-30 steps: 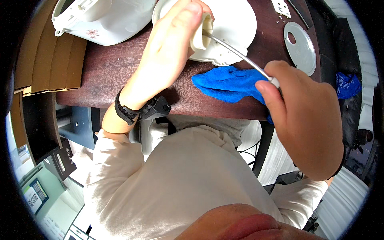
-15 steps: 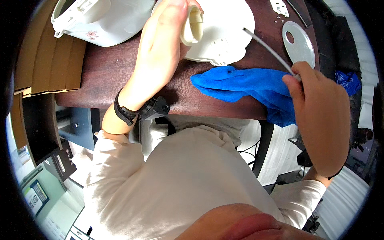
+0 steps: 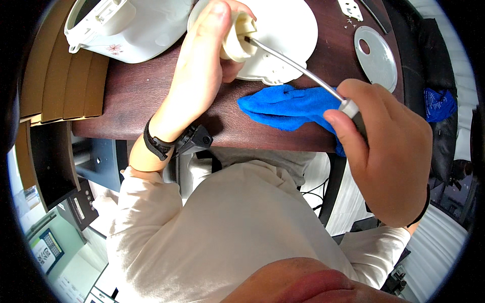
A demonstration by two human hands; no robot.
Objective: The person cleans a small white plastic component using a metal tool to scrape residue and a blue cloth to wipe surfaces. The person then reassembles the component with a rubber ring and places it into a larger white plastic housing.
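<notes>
Wrapped round a hollow cream-white plastic part (image 3: 233,50), my left hand (image 3: 202,65) holds it up with its open end turned to the right. My right hand (image 3: 389,146) grips a screwdriver (image 3: 298,66) by its grey and dark handle. The long metal shaft points up and left, and its dark tip reaches into the part's opening. Whether the tip touches a screw inside I cannot tell. Behind the part lies a round white plastic cover (image 3: 288,30) on the table. A blue cloth (image 3: 288,107) lies below the shaft, partly hidden by my right hand.
On the dark wooden table (image 3: 136,96), a white housing with a flower print (image 3: 146,38) stands at the far left beside a cardboard box (image 3: 65,76). To the right lie a grey oval plate with a hole (image 3: 376,58), a small white plate (image 3: 350,9) and several small screws (image 3: 349,23).
My right hand has moved left with the screwdriver, bringing its tip from over the white cover into the plastic part's opening. My left hand has tilted the part slightly.
</notes>
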